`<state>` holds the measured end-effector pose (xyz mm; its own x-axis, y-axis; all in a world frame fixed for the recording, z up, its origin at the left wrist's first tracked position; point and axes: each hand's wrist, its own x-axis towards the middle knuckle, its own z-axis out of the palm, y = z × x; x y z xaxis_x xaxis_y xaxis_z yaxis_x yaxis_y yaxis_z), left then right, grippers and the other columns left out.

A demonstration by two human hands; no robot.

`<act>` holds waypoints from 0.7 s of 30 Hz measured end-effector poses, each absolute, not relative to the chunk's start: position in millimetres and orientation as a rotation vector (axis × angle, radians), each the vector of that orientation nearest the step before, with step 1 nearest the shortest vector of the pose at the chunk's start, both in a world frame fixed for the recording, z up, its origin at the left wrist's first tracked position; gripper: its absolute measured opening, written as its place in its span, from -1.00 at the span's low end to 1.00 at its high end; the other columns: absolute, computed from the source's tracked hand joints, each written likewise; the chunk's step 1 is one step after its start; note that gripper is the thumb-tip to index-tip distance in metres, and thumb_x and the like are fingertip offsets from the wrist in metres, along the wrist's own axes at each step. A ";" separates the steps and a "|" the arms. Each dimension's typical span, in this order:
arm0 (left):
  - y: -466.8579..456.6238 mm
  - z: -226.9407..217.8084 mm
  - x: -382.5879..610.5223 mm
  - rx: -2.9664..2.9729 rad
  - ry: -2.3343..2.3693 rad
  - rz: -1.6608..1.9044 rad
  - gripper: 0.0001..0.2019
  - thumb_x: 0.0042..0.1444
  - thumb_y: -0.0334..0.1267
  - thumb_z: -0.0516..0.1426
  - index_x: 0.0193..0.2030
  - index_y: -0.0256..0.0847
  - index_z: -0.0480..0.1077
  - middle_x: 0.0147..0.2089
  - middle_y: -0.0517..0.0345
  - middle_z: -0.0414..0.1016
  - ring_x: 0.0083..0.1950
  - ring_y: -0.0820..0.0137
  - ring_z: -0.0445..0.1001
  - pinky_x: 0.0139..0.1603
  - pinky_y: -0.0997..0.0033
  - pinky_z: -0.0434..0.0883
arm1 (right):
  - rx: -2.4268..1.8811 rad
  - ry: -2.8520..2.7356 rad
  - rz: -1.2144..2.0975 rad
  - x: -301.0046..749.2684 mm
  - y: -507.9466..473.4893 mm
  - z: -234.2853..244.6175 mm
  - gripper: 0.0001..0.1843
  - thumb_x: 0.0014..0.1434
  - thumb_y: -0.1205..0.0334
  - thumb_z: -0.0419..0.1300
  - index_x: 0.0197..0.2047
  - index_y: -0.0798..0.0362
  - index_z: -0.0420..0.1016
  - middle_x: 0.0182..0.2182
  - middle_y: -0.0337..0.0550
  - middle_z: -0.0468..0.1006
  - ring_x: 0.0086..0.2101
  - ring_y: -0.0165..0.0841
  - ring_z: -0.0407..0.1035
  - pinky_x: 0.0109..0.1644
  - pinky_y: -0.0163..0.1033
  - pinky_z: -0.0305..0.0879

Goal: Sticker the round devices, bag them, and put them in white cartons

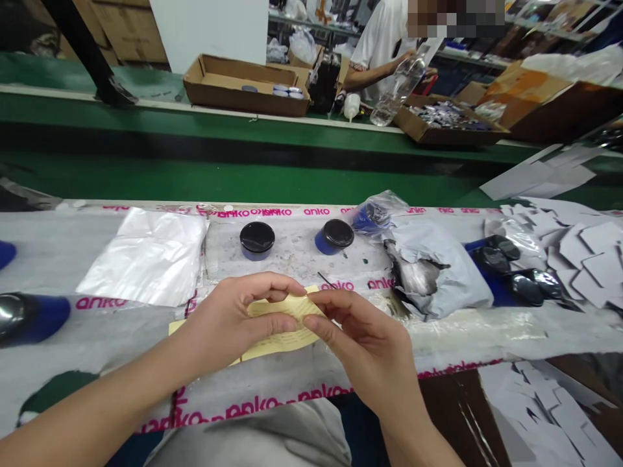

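Observation:
Both hands hold a thin yellow paper sheet (280,342) with fine printed lines, above the table in the middle of the view. My left hand (236,319) is closed on it, thumb in front and fingers behind. With thumb and index finger, my right hand (372,337) pinches the sheet's right end. Part of the sheet lies hidden behind the left hand and wrist. Just beyond the hands stand two blue jars with black lids, a left jar (257,241) and a right jar (335,236).
Flat white plastic bags (146,256) lie on the left. A torn grey bag (438,269), more black-lidded jars (501,266) and loose white paper pieces (588,253) cover the right. Across the green conveyor (219,178) are cardboard boxes (243,97) and a co-worker (379,45).

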<state>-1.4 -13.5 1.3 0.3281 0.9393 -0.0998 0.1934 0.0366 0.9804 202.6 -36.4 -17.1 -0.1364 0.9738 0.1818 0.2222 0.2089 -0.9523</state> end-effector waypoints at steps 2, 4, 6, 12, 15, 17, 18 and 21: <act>-16.7 -4.3 -2.3 1.345 1.083 0.805 -0.76 0.15 -0.17 0.30 -0.03 0.06 0.56 -0.07 0.25 0.66 -0.03 0.32 0.59 -0.05 0.38 0.49 | -1.165 -1.589 0.980 202.3 -37.7 -18.1 -0.79 0.27 0.28 0.35 -0.06 -0.22 0.58 -0.26 -0.35 0.62 -0.30 -0.42 0.45 -0.22 -0.31 0.39; -19.2 -7.4 -2.6 1.264 1.054 0.796 -0.70 0.19 -0.12 0.28 0.07 0.06 0.52 -0.06 0.21 0.66 -0.02 0.31 0.60 -0.05 0.36 0.50 | -1.168 -1.636 0.919 201.5 -39.4 -18.4 -0.79 0.29 0.31 0.32 -0.06 -0.20 0.56 -0.25 -0.34 0.61 -0.27 -0.40 0.46 -0.20 -0.29 0.38; -20.8 -7.7 -2.6 1.208 1.012 0.805 -0.70 0.22 -0.10 0.25 0.09 0.03 0.49 -0.07 0.18 0.65 -0.02 0.30 0.60 -0.04 0.35 0.49 | -1.166 -1.682 0.880 200.4 -41.0 -17.5 -0.76 0.30 0.35 0.30 -0.04 -0.19 0.54 -0.22 -0.32 0.60 -0.23 -0.39 0.46 -0.16 -0.27 0.38; -19.5 -2.2 -2.4 1.076 0.967 0.746 -0.75 0.24 -0.01 0.22 -0.19 -0.15 0.56 -0.23 0.15 0.61 -0.18 0.34 0.55 -0.16 0.37 0.45 | -1.103 -1.780 0.902 199.0 -39.7 -8.4 -0.74 0.32 0.41 0.27 -0.02 -0.16 0.52 -0.22 -0.30 0.56 -0.22 -0.40 0.44 -0.15 -0.28 0.40; -17.8 0.5 -1.5 0.988 0.962 0.717 -0.74 0.23 0.00 0.21 -0.21 -0.16 0.54 -0.25 0.16 0.58 -0.20 0.36 0.51 -0.17 0.38 0.41 | -1.077 -1.832 0.833 198.5 -36.6 -1.7 -0.72 0.31 0.45 0.26 -0.01 -0.12 0.50 -0.21 -0.28 0.54 -0.21 -0.41 0.44 -0.13 -0.28 0.40; -17.4 3.0 -1.2 1.003 1.003 0.703 -0.74 0.24 -0.02 0.19 -0.26 -0.16 0.53 -0.28 0.19 0.54 -0.22 0.39 0.46 -0.18 0.41 0.37 | -1.053 -1.901 0.738 197.4 -33.7 3.0 -0.70 0.31 0.49 0.25 0.00 -0.08 0.50 -0.18 -0.26 0.55 -0.18 -0.41 0.44 -0.11 -0.29 0.40; -17.5 4.5 -1.2 1.019 1.034 0.687 -0.74 0.24 -0.02 0.17 -0.29 -0.17 0.53 -0.31 0.20 0.51 -0.24 0.40 0.43 -0.21 0.42 0.35 | -1.038 -1.950 0.694 196.6 -31.9 5.5 -0.71 0.31 0.50 0.24 -0.01 -0.06 0.50 -0.19 -0.25 0.55 -0.17 -0.41 0.45 -0.10 -0.29 0.40; -17.8 8.4 -2.3 1.050 1.099 0.635 -0.71 0.23 -0.03 0.13 -0.38 -0.17 0.49 -0.39 0.22 0.41 -0.30 0.42 0.36 -0.29 0.44 0.29 | -1.022 -2.075 0.595 193.5 -25.4 12.7 -0.77 0.31 0.50 0.24 -0.07 -0.02 0.51 -0.23 -0.25 0.57 -0.19 -0.42 0.47 -0.11 -0.31 0.41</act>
<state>-2.3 -17.8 8.4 0.3609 0.8419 -0.4011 0.0737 0.4030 0.9122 193.5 -25.4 12.7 -0.4126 0.8133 0.4103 0.4722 0.5761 -0.6672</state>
